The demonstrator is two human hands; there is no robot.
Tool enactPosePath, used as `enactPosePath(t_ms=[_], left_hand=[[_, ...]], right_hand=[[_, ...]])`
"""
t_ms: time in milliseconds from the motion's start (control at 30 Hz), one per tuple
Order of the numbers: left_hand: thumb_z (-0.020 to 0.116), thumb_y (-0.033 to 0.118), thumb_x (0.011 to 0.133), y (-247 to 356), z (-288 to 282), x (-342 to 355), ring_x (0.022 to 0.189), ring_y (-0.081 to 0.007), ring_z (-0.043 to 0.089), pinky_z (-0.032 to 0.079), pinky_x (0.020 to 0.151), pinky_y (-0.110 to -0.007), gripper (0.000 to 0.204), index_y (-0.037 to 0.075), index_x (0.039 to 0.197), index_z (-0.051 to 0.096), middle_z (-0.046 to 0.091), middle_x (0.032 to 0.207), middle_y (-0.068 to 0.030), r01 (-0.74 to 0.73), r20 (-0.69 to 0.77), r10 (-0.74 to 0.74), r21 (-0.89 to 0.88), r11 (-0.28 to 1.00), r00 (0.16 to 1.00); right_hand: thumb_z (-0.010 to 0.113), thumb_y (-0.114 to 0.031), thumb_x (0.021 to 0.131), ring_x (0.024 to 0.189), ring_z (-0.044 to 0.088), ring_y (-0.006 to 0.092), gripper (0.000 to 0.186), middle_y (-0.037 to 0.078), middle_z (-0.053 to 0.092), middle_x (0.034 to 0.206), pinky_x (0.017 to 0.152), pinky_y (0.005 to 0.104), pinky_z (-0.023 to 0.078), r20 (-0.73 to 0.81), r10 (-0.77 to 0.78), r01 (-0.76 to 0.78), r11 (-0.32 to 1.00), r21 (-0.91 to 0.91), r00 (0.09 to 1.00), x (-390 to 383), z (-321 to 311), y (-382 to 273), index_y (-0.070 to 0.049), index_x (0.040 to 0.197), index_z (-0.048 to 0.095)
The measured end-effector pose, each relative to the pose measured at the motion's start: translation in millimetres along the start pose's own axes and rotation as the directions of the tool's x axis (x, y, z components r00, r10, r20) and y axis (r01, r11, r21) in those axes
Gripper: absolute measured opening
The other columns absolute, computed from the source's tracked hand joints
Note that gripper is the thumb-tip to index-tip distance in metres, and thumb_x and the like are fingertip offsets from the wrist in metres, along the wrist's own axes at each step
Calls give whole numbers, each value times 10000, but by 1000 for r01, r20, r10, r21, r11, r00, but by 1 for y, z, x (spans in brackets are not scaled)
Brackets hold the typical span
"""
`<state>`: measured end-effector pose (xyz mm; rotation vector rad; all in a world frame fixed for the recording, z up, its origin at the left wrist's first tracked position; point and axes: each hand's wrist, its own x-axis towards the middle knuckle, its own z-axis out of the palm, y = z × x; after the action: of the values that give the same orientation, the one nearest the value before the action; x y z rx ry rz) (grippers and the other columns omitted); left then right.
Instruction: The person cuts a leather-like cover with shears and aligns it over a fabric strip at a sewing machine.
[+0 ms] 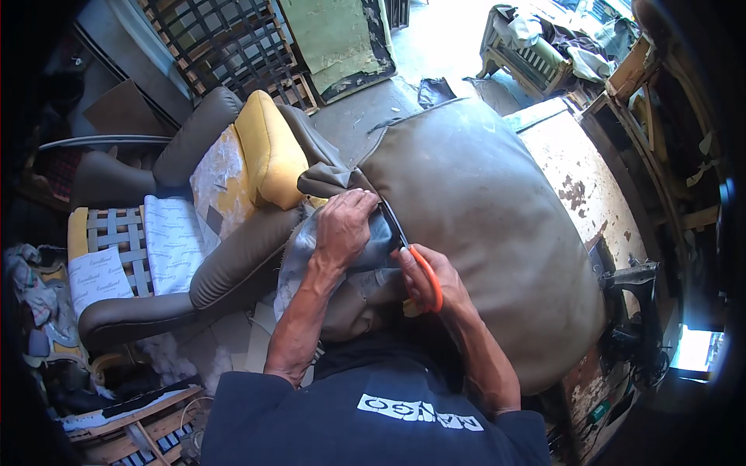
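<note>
My right hand [434,283] is wrapped round the handles of a pair of scissors [427,272] with orange grips. The dark blades point away from me and lie along the edge of a large brown-grey leather-like cover [489,225]. Pinched at that edge, near the blade tips, my left hand [344,225] holds the cover's material. A loose fold of the same material [330,180] bunches just beyond my left fingers. Pale blue-grey backing [374,242] shows between my two hands. Whether the blades are parted is hard to make out.
To the left stands a partly stripped armchair [233,268] with yellow foam [268,147] and webbing [116,233]. A worn, paint-flaked tabletop [579,175] lies under the cover at right, beside a black sewing machine [633,311]. A webbed frame [221,46] leans at the back.
</note>
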<state>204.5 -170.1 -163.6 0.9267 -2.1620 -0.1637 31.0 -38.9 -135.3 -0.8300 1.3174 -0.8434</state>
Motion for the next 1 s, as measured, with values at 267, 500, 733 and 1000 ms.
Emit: enactPosePath(t_ms=[267,500,733,1000], left_hand=[[682,-3,868,3,-2,-9,902,-363,698,565,802,-451,114,47,970,665,706,947,-144,70,16,-69,-60,996,997],[709,-11,877,4,3,-19,877,-375,703,574,754,-440,130,26,998,679,707,940,-159,167,-10,-171,-159,973,985],[703,20,902,4,-1,-23,869,-372,699,566,748,-426,103,20,1004,685,706,932,-163,205,4,-209,-205,957,978],[703,13,902,3,-1,-25,871,-367,700,564,758,-415,104,2,1006,700,716,946,-171,210,-22,-223,-251,945,975]], right_hand=[[642,-491,1018,617,519,95,470,4,583,682,587,302,442,-116,-111,86,976,-199,987,11,3,-4,-24,978,680],[596,-397,1069,492,439,34,398,-58,495,664,443,215,366,-43,-24,26,998,52,999,6,6,-8,-6,1122,651],[528,-440,1092,462,416,36,467,-33,503,654,412,213,331,42,-36,25,971,237,998,3,-1,-12,6,1177,638],[520,-441,1095,447,393,31,477,-40,496,658,395,209,309,51,-41,30,979,201,998,3,0,-12,9,1204,635]])
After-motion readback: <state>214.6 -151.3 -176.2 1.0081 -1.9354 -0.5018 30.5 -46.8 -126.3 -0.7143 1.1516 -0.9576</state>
